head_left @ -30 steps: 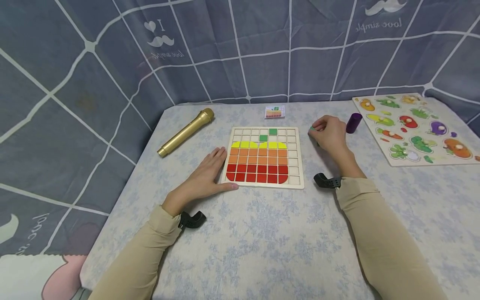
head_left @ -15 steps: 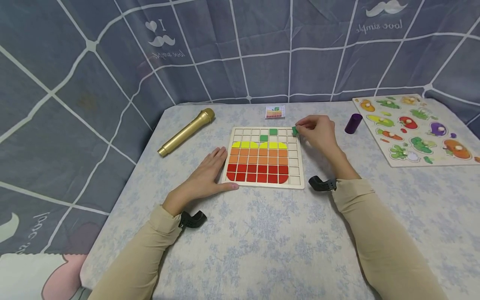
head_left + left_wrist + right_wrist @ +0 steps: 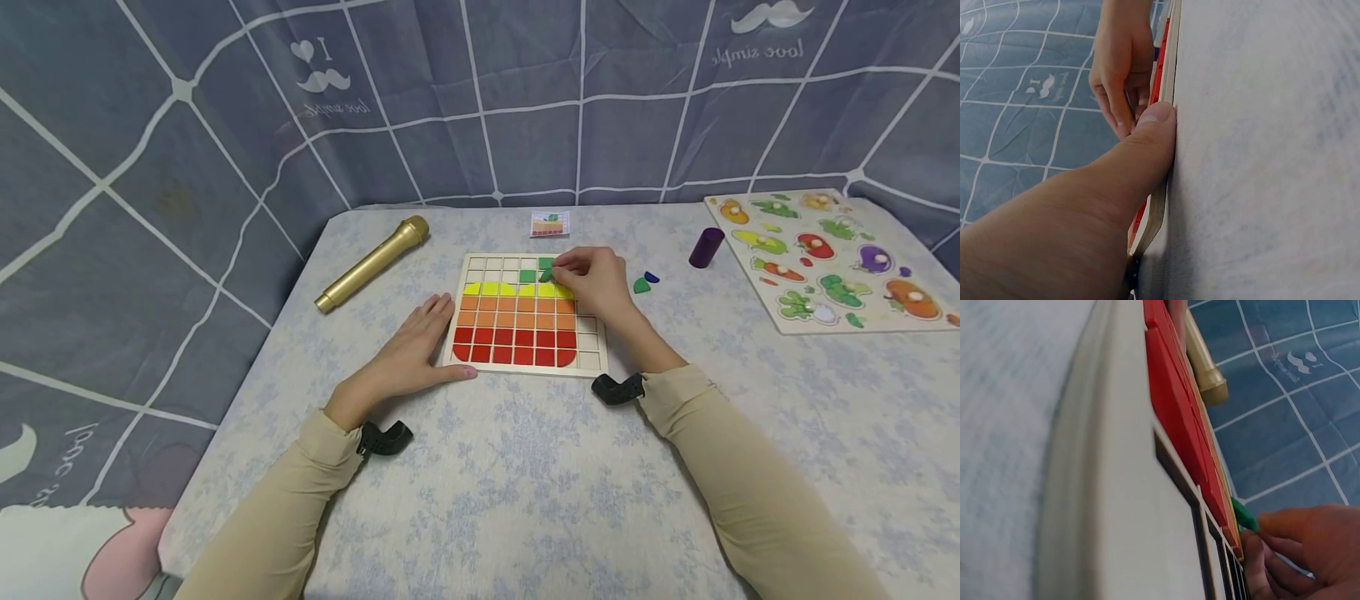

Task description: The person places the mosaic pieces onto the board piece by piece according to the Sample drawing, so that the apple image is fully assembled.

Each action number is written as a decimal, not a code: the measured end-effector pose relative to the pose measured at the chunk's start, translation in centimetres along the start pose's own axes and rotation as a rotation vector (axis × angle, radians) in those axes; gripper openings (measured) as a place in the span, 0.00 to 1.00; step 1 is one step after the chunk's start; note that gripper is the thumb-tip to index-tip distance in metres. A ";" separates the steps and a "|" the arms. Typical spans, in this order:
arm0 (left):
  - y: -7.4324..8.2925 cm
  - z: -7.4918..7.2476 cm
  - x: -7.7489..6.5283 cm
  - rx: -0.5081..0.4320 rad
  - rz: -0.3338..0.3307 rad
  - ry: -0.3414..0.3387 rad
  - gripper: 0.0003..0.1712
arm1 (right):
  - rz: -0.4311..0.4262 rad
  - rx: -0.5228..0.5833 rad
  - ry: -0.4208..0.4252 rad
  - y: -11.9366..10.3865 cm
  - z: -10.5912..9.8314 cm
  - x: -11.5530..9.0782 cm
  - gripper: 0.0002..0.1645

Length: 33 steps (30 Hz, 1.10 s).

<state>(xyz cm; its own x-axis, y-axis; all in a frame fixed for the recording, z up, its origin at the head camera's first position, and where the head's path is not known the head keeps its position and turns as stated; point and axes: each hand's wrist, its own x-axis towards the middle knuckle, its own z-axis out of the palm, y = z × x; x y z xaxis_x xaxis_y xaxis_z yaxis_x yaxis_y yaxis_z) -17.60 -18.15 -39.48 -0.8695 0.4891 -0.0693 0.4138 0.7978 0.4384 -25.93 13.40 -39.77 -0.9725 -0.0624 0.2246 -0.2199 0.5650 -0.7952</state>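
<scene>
A wooden grid board lies on the table, filled with red, orange and yellow tiles in its lower and middle rows. Two green square tiles sit above the yellow row. My right hand pinches a green tile between thumb and fingertips, close over the cell beside those squares; its outline is partly hidden by the fingers. Flat along the board's left side rests my left hand, fingers extended, with its thumb against the near edge.
Right of the board lie a loose green piece and a blue piece. Farther right are a purple cylinder and a vegetable puzzle board. A small picture card lies behind, and a gold microphone at left.
My right hand has carried the green tile leftward from the table onto the board's upper area, uncovering the loose green and blue pieces. My left hand stays in place.
</scene>
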 end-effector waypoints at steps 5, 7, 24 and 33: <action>0.0 0.1 0.0 -0.001 0.000 0.001 0.68 | -0.036 0.002 -0.005 0.1 0.2 -0.1 0.11; 0.0 0.1 0.0 -0.001 0.003 0.003 0.68 | -0.053 -0.003 -0.004 0.1 0.3 -0.2 0.11; 0.0 0.0 -0.2 0.000 -0.001 -0.004 0.68 | -0.016 -0.054 -0.033 0.0 -2.1 0.2 0.13; -0.1 0.0 -0.1 0.004 0.000 -0.006 0.68 | 0.128 -0.135 -0.114 0.8 -8.2 0.7 0.19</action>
<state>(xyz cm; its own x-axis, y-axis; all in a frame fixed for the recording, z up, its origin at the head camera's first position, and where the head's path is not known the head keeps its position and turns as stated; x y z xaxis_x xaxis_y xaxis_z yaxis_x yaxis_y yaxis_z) -17.58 -18.29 -39.52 -0.8680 0.4909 -0.0745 0.4147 0.7992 0.4351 -26.12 20.60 -35.62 -0.9960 -0.0706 0.0553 -0.0886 0.6793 -0.7285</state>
